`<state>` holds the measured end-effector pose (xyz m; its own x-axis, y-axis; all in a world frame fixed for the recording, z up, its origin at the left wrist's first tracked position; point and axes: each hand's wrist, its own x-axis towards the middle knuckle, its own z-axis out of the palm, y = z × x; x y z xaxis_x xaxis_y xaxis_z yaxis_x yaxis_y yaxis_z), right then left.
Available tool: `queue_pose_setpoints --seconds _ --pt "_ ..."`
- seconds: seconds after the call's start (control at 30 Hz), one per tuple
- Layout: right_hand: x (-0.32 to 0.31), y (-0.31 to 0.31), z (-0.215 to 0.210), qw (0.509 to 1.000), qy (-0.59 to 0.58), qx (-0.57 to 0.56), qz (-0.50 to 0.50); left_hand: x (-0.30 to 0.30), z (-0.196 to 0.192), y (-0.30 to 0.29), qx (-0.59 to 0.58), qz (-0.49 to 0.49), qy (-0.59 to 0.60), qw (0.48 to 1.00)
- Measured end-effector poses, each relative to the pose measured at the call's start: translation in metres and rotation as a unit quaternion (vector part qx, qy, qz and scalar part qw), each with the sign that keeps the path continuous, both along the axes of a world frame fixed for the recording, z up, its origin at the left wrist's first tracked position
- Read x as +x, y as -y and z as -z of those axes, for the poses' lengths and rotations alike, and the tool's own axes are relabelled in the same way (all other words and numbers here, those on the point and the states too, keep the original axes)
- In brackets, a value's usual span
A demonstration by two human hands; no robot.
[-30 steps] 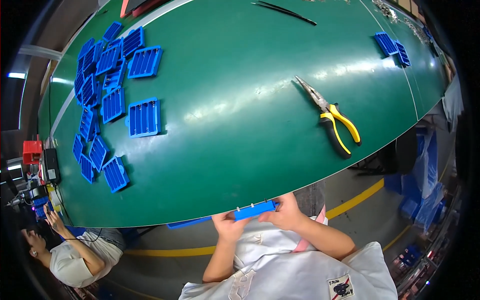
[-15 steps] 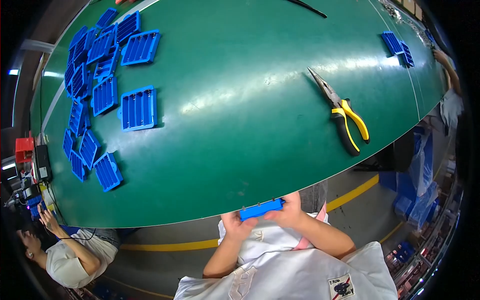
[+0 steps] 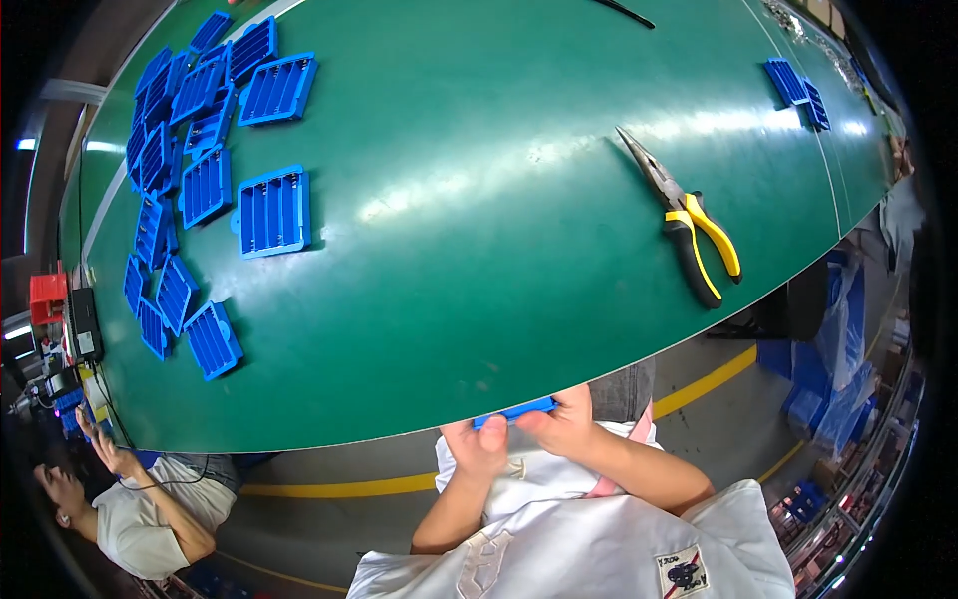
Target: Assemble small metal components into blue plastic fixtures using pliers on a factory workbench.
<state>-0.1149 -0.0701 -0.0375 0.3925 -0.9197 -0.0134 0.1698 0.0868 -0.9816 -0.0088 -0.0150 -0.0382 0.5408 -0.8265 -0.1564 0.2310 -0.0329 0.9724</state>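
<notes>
One blue tray point(image 3: 515, 409), two hands' fingers point(image 3: 544, 422) gripping

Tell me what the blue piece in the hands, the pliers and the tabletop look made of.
Blue piece: probably moulded plastic, given its uniform matte colour. Pliers: grey metal jaws, with yellow-and-black grips that look like rubber or plastic. Table: a smooth green mat or coating, slightly glossy, since the lights reflect in streaks; the exact material is unclear.
</notes>
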Motion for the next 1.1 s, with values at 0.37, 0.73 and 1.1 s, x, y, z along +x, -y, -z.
queue_pose_setpoints --seconds 0.37,0.73,1.1 --pt "-0.023 0.008 -0.030 0.990 -0.026 0.014 -0.139 0.008 0.018 -0.045 -0.001 0.098 -0.030 0.995" --pt "-0.018 0.002 -0.039 0.994 -0.071 0.079 -0.028 -0.003 -0.022 -0.020 0.055 0.113 0.000 0.992" --pt "-0.013 0.007 -0.044 0.998 -0.053 -0.011 -0.034 0.003 -0.020 -0.018 0.041 0.120 -0.131 0.983"
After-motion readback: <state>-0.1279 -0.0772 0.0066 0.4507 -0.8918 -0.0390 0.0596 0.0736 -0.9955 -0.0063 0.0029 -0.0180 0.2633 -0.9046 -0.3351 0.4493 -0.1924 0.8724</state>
